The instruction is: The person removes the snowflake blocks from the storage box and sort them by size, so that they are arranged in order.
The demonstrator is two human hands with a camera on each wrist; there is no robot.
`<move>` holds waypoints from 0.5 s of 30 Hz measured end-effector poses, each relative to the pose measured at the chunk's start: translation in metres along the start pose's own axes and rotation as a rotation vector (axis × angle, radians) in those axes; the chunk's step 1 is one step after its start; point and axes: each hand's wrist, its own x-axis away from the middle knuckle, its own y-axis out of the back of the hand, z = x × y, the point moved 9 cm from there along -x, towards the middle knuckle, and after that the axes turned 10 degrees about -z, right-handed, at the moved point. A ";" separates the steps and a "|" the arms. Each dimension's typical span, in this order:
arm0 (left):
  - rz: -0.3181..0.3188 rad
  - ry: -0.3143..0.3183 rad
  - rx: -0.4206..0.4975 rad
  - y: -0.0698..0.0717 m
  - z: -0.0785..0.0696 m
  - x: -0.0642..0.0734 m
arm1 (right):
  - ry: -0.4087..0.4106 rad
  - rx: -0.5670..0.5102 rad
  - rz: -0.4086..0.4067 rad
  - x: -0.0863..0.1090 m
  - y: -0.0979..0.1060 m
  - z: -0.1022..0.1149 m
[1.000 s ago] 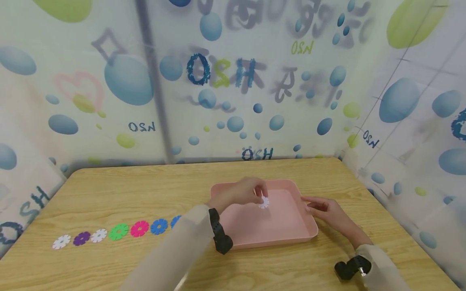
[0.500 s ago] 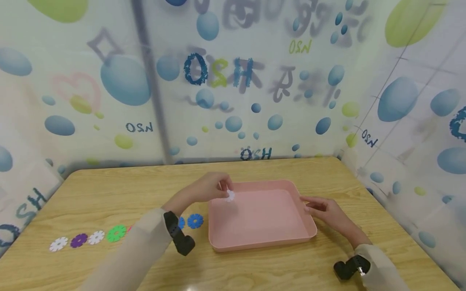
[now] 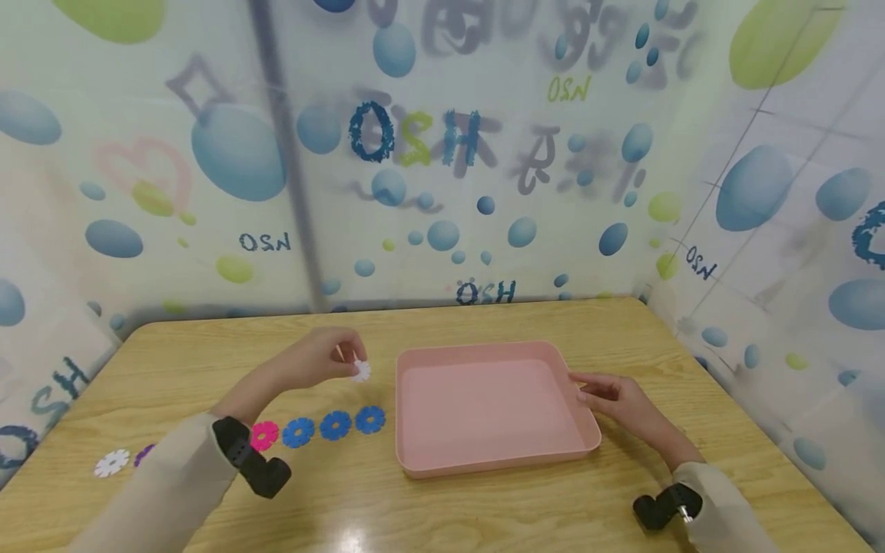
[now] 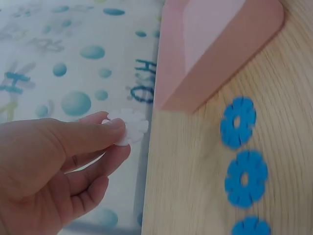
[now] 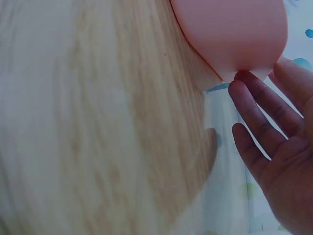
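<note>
My left hand (image 3: 319, 359) pinches a white notched snowflake disc (image 3: 362, 371) between thumb and fingers, raised over the table left of the pink tray (image 3: 503, 461). The left wrist view shows the disc (image 4: 136, 126) at the fingertips. With fairly straight fingers, my right hand (image 3: 620, 401) touches the tray's right side; the right wrist view has the fingers (image 5: 254, 115) against its outer wall. In front of the left hand lie three blue discs, the nearest to the tray being this blue disc (image 3: 370, 419). Left of them is a pink disc (image 3: 264, 436), partly behind my left wrist.
The row continues left to a purple disc (image 3: 141, 455), mostly covered by my sleeve, and a white disc (image 3: 112, 463) at the end. A wooden table (image 3: 442, 507) carries everything. A patterned curtain (image 3: 415, 230) stands along its back and sides.
My left hand has carried the white disc out of the tray, leftward past its left rim. My right hand has stayed at the tray's right side.
</note>
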 end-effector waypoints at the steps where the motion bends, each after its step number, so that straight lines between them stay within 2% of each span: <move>1: 0.000 0.009 -0.003 0.004 0.003 0.004 | 0.002 -0.002 0.000 0.000 0.000 0.000; 8: -0.007 0.101 -0.008 0.031 0.028 0.037 | -0.010 0.004 -0.002 0.001 0.001 0.000; 15: -0.065 0.129 -0.081 0.062 0.049 0.072 | -0.010 0.013 -0.005 0.002 0.001 0.001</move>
